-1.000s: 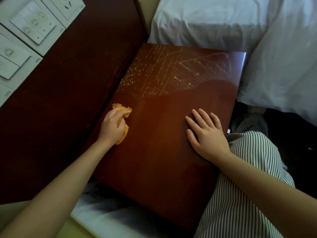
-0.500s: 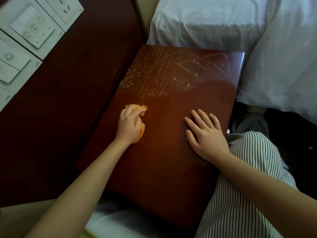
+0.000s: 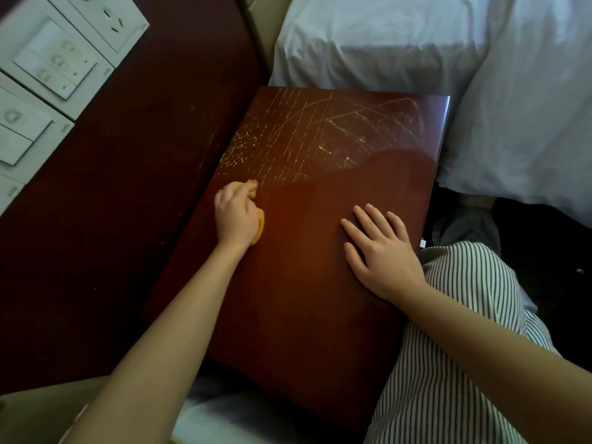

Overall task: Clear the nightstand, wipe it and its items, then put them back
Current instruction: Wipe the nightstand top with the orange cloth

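Two bare hands rest on the glossy reddish-brown wooden bench [image 3: 304, 315]. The left hand [image 3: 237, 216] has its grip curled over a small crumpled orange cloth [image 3: 253, 186], pressing it onto the bench top near the left edge. Cloth shows past the fingertips and beside the palm. The right hand [image 3: 381, 254] lies flat near the right edge, its grip wide, with fingers straight and slightly spread, holding nothing. Fine yellowish streaks and specks [image 3: 304, 136] cover the far part of the bench top, starting just beyond the cloth. White bedding [image 3: 368, 46] lies at the far and right sides. A dark wooden wall panel [image 3: 128, 187] runs along the left, carrying white switch and socket plates [image 3: 54, 59]. Black-and-white striped fabric [image 3: 448, 363] covers the person's leg at lower right.
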Demonstrator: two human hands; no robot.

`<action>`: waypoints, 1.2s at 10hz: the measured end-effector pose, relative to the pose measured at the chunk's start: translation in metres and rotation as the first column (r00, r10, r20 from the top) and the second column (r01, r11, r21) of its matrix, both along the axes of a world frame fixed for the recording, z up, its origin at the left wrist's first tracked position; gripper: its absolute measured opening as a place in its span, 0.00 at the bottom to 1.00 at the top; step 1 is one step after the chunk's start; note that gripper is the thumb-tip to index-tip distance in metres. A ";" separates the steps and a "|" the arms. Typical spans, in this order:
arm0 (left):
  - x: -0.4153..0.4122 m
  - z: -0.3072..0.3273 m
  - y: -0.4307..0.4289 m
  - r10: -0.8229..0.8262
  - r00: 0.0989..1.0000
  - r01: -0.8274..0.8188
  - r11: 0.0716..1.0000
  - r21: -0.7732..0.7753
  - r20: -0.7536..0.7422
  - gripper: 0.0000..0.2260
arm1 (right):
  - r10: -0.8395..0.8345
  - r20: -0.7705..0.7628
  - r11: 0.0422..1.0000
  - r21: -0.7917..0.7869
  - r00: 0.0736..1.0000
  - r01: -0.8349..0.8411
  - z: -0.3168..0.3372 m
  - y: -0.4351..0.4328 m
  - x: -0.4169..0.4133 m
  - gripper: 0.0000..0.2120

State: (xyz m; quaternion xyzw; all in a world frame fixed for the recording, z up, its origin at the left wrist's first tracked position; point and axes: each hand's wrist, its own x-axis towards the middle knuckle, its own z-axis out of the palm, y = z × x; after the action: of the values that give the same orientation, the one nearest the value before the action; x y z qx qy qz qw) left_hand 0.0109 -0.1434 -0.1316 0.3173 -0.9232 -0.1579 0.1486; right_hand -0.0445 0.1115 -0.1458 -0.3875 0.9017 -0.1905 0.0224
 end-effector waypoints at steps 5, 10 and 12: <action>-0.006 -0.001 0.002 0.173 0.985 -0.173 0.985 -0.012 0.028 0.16 | -0.012 -0.013 1.000 -0.007 1.000 0.012 0.000 0.000 0.000 0.24; 0.009 0.000 -0.003 0.162 0.987 -0.161 0.987 -0.019 0.024 0.16 | -0.013 -0.029 1.000 -0.006 0.999 0.013 0.000 0.000 0.001 0.24; -0.019 -0.003 0.028 -0.043 0.999 0.043 0.999 0.001 0.026 0.15 | -0.019 -0.029 1.000 -0.007 0.999 0.018 0.001 0.000 0.000 0.24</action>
State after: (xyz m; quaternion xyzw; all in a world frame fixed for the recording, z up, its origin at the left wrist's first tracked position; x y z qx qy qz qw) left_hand -0.0086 -0.1158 -0.1350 0.2995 -0.9316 -0.1572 0.1329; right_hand -0.0441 0.1111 -0.1452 -0.3819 0.9048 -0.1882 0.0062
